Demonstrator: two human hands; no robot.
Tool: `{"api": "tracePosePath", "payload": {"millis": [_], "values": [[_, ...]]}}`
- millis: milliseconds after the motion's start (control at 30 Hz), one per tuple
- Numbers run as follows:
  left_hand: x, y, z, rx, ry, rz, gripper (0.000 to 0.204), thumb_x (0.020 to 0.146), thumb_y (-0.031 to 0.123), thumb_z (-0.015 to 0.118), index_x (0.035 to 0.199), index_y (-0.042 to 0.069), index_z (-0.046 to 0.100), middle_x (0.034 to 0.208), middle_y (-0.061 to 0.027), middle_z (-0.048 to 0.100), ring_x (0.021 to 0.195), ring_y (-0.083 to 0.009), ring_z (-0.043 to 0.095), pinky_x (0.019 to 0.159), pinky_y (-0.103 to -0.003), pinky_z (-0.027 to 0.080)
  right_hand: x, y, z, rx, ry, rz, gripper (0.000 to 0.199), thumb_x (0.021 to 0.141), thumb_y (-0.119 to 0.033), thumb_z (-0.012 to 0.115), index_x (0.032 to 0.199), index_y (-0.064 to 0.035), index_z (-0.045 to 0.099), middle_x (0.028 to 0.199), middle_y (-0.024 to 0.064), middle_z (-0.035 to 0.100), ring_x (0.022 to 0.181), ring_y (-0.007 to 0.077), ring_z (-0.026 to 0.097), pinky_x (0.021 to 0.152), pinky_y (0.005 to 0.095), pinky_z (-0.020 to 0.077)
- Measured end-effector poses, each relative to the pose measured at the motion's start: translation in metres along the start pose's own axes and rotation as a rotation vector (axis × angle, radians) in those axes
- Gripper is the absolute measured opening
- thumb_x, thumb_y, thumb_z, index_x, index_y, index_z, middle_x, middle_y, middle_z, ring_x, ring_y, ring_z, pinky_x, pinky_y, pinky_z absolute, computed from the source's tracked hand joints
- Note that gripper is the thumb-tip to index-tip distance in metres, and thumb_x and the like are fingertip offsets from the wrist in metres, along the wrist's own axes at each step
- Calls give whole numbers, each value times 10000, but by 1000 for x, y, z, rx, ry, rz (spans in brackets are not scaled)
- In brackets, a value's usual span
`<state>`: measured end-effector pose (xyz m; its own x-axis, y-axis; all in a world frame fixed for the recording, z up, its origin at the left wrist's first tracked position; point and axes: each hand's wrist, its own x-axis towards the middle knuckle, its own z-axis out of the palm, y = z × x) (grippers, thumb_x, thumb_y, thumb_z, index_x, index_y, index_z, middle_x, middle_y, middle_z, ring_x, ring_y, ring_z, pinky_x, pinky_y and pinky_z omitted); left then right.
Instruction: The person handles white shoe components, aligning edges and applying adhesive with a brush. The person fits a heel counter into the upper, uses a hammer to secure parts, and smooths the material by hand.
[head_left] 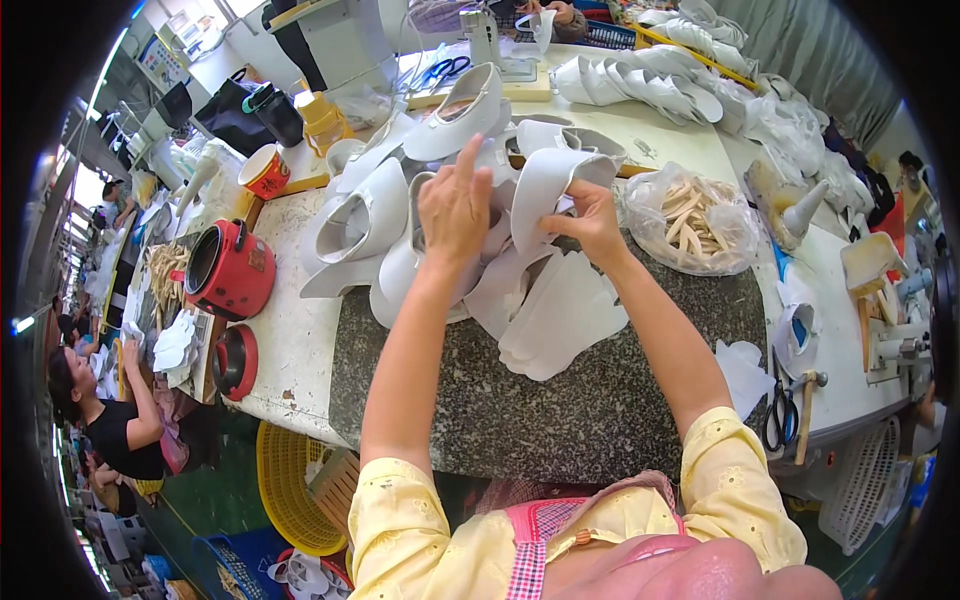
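Observation:
My right hand (590, 225) pinches the edge of a white shoe upper (540, 190), which is raised on its side above a pile. To its left, my left hand (455, 212) is over the heaped white shoe uppers (362, 222), its index finger stretched out and nothing visible in it. Another upper (455, 128) stands just beyond that fingertip. Flat white shoe pieces (563, 318) lie stacked in front of the pile, on a dark speckled stone slab (430, 400).
Right of the pile sits a plastic bag of beige strips (692, 222). Scissors (780, 415) and a hammer (806, 415) lie at the right edge. A red pot (230, 270), its lid (236, 362) and a paper cup (264, 172) stand left. A yellow basket (285, 490) is below the table.

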<state>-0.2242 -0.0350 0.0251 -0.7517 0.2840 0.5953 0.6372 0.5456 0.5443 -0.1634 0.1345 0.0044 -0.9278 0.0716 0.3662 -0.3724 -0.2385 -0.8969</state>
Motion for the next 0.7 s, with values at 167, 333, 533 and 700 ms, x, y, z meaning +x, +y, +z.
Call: {"api": "tracePosePath", "payload": {"millis": [167,333,533,700], "values": [[8,-1,-23,273,-45,180,280,846,304,439,760,117,629,715,-56,607,814,-191,553,840,-414,291,0,-3,-7,-294,-188,-261,303,588,-18,691,882,20,627,846,61,619,767,96,547,681,248,453],[16,1,-29,255,-401,249,242,846,281,439,850,113,614,822,-40,607,834,-191,544,806,-380,303,13,-24,-2,-361,-109,71,327,575,-69,697,881,20,623,802,53,617,728,103,551,655,251,457],[21,-11,-29,228,-451,81,230,854,281,429,861,115,587,814,-67,603,814,-210,550,743,-343,296,15,-17,11,-254,-163,232,326,552,-67,695,860,11,623,780,38,617,714,114,557,668,253,450],[29,-22,-19,212,-450,58,240,851,300,435,849,107,576,767,-99,600,811,-237,554,749,-355,320,-4,-8,-6,-413,-257,-104,313,569,-29,688,877,-20,633,808,44,637,725,110,569,700,252,439]]}}
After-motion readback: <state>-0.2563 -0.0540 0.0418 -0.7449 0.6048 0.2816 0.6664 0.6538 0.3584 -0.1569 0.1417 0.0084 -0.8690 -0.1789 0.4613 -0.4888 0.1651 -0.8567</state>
